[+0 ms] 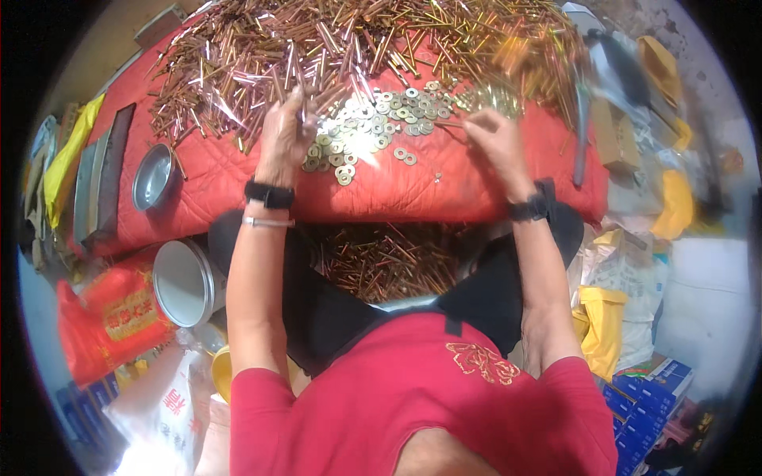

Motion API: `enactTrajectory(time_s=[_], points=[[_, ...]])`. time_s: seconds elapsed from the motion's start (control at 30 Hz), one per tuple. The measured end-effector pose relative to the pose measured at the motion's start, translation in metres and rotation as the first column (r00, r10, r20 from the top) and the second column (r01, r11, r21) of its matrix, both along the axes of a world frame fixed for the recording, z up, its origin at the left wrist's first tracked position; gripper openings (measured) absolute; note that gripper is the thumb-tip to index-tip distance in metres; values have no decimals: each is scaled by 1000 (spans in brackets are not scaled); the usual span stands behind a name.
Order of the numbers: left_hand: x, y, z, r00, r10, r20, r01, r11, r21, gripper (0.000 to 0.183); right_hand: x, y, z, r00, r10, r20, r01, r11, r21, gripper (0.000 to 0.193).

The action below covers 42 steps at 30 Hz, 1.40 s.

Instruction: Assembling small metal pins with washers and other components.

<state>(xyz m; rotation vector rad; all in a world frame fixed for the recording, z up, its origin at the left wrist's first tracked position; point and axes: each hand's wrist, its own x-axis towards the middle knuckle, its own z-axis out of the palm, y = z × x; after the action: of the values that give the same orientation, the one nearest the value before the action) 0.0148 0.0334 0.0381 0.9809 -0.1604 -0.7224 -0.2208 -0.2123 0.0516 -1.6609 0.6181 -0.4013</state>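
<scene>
My left hand [283, 136] is closed at the left edge of a heap of flat metal washers [321, 148]. Its fingers curl together, and what they hold is hard to make out against the rods behind. On the right of the washers, my right hand [494, 141] pinches a thin metal rod [449, 124] between thumb and fingers, its free end pointing left toward the washers. A large pile of long coppery metal rods [230, 75] covers the far side of the red padded cloth [373, 198]. Some things beside my right hand are smeared by motion.
A metal bowl [155, 178] sits at the cloth's left. Under the table edge, between my knees, lie more rods [385, 262]. A round pail [181, 283] and a red bag [119, 313] are at left; yellow bags [601, 329] and blue boxes [647, 404] at right.
</scene>
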Motion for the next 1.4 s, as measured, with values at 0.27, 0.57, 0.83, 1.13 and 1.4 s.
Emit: enactTrajectory(time_s=[0.27, 0.57, 0.83, 1.13, 1.4], points=[[-86, -12, -18, 971, -4, -240, -24, 993, -112, 24, -4, 15, -18, 941, 234, -243, -336, 567, -752, 23], [-90, -14, -36, 999, -36, -29, 34, 997, -69, 27, 2, 56, -10, 923, 315, -220, -375, 612, -697, 14], [-96, -12, -31, 994, -53, -94, 44, 994, -97, 27, 50, 58, 15, 761, 150, -631, -645, 279, -712, 17], [-99, -6, -28, 993, -3, -117, -18, 984, -178, 24, 48, 54, 13, 729, 274, -627, -681, 202, -704, 18], [-95, -10, -43, 977, 85, -198, -131, 963, -235, 20, 8, 60, 0, 919, 317, -233, -382, 862, -334, 16]])
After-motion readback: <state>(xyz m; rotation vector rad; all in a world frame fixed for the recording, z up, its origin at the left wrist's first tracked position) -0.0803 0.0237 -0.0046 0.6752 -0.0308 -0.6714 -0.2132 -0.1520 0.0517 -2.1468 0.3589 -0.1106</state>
